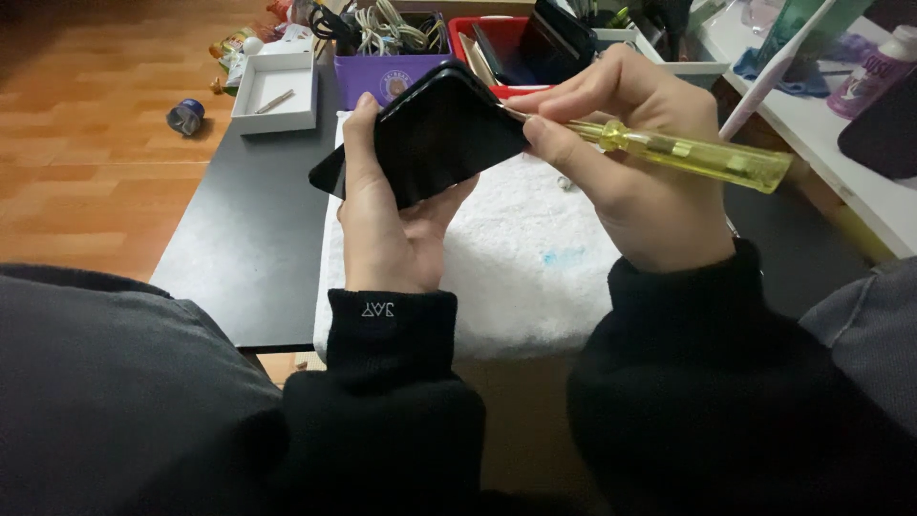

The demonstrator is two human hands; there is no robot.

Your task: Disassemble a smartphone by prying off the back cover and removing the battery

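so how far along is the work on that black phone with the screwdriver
Early stage, it seems. Already set up: a white towel covers the black table. In hand: the left hand holds the black phone tilted, while the right hand presses the tip of the yellow screwdriver against its edge. Left: the phone looks closed, no gap visible, and no removed parts lie on the towel.

A black smartphone (430,143) sits tilted in the upper middle of the frame, its dark glossy face up, its upper corner toward the right. A screwdriver (669,151) with a translucent yellow handle lies nearly level at upper right, its thin metal tip touching the smartphone's upper right edge.
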